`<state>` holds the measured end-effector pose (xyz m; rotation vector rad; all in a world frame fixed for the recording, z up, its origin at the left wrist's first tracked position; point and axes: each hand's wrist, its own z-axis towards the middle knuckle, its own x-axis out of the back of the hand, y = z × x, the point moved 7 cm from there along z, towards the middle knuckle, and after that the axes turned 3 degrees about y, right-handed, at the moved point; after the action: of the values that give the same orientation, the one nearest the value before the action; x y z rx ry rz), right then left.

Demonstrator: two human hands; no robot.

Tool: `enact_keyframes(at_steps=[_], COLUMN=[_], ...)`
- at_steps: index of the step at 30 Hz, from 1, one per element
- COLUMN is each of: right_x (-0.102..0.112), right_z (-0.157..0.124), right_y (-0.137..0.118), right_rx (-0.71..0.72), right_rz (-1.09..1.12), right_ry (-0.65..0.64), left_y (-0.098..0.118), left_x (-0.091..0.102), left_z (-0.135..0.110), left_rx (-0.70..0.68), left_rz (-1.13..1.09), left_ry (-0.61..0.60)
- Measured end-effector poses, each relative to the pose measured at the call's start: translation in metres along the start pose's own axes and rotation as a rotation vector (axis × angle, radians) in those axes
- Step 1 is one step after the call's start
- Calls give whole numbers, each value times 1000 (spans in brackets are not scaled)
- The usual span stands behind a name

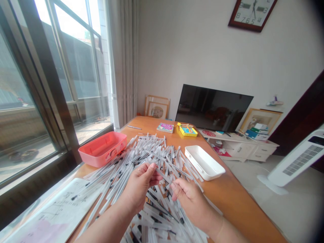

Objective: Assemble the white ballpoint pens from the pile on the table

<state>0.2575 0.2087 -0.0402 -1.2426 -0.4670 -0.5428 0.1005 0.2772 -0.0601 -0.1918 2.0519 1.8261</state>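
Observation:
Above a big pile of translucent white pen barrels (149, 152), many with black tips, both my hands hold one pen (164, 176) between them. My left hand (141, 184) is closed, pinching its upper left end between thumb and fingers. At the lower right end, my right hand (188, 197) grips it with thumb and curled fingers. The held pen is slanted, and my fingers cover both its ends. More loose pen parts, some dark, lie below and between my wrists.
A pink tray (101, 160) stands left of the pile, a white tray (215, 174) right of it. Farther back are a booklet (165, 127), a yellow box (188, 132) and a single pen (134, 127). A printed sheet (54, 216) lies front left, beside the window.

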Motion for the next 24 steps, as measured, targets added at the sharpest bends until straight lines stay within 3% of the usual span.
enact_keyframes(at_steps=[8,16,20,24], right_x=[6,7,5,9], right_z=[-1,-1,2,4], right_y=[3,-1,-3,6], right_rx=[86,36,116,101], right_rz=[-316,-317,-237,-307], right_ry=[149,33,35,17], left_y=[0,5,6,18], left_x=[10,13,10,22], left_z=[4,5,5,9], left_rx=[-19,-57,-45,-152], left_rz=[41,51,46,8], left_ry=[78,88,58,144])
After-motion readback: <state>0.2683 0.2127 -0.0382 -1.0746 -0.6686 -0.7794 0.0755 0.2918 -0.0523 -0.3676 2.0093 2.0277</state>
